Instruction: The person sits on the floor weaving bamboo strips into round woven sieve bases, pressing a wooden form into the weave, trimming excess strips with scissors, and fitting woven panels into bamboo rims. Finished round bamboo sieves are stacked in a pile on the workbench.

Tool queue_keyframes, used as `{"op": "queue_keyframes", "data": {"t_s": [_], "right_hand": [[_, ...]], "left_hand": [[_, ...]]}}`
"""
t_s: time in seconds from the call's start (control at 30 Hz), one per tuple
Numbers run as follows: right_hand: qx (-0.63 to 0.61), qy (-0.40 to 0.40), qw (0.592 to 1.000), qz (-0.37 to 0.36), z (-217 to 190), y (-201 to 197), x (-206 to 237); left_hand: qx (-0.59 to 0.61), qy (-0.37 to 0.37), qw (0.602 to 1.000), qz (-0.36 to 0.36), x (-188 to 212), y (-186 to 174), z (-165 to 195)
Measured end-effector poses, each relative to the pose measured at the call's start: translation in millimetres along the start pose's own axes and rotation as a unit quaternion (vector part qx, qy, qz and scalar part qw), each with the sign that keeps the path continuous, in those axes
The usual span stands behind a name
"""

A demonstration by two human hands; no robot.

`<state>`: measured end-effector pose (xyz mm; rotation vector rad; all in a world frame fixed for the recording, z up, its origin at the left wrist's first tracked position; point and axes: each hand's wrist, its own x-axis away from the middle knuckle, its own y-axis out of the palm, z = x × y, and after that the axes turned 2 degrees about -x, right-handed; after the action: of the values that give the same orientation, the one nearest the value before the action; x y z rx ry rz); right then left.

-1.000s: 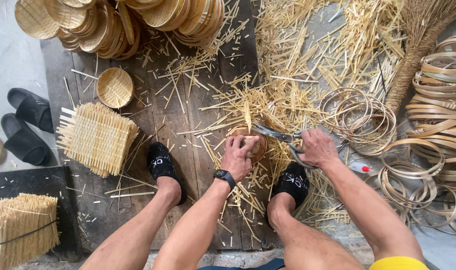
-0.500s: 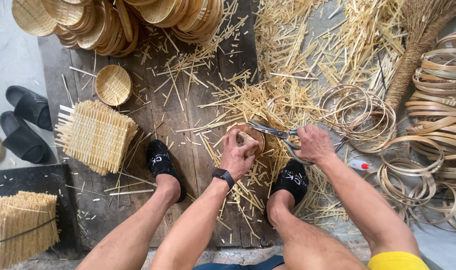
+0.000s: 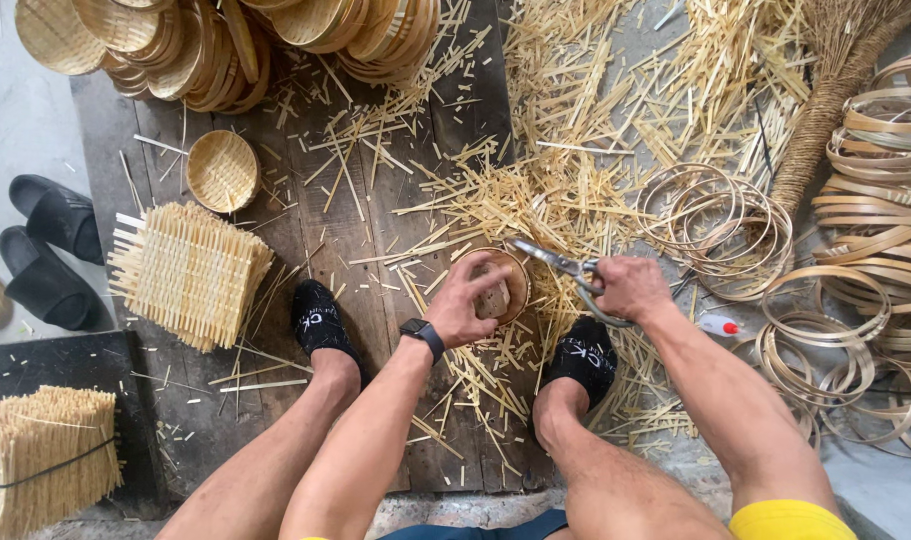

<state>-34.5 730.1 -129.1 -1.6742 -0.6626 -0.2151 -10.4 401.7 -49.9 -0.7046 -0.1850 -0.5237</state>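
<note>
Two hands share one job: my left hand point(image 3: 466, 300) clamps the small woven basket point(image 3: 501, 285) flat on the wooden boards point(image 3: 346, 230) between my feet, so my right hand point(image 3: 631, 288), closed around the scissors point(image 3: 561, 268), can trim its rim.

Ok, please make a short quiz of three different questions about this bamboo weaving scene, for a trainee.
1. True or false: the right hand holds scissors.
2. What does the left hand hold? A) a small round woven basket B) a broom C) a black sandal
3. Fill in: the square woven mats are stacked beside the person's ____ foot.

Key: 1 true. 2 A, the small round woven basket, with the scissor tips at its rim. 3 left; the left foot is nearest the stack.
</note>
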Motion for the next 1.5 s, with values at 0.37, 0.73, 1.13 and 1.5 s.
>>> {"op": "queue_keyframes", "data": {"t_s": [0.37, 0.73, 1.13, 1.5], "right_hand": [[-0.038, 0.151, 0.977, 0.143, -12.2, -2.2, 8.6], [-0.5, 0.047, 0.864, 0.025, -94.4, -10.4, -9.2], [-0.744, 0.151, 0.635, -0.145, -87.6, -10.9, 1.5], [-0.69, 0.283, 0.661, -0.085, -116.4, -7.8, 3.1]], "left_hand": [[0.161, -0.287, 0.937, 0.118, -42.3, 35.4, -68.5], [0.298, -0.201, 0.917, 0.172, -32.1, 43.4, -30.5], [0.54, -0.368, 0.743, 0.148, -18.3, 36.8, -67.4], [0.405, -0.391, 0.815, 0.138, -0.8, 77.7, -101.8]]}}
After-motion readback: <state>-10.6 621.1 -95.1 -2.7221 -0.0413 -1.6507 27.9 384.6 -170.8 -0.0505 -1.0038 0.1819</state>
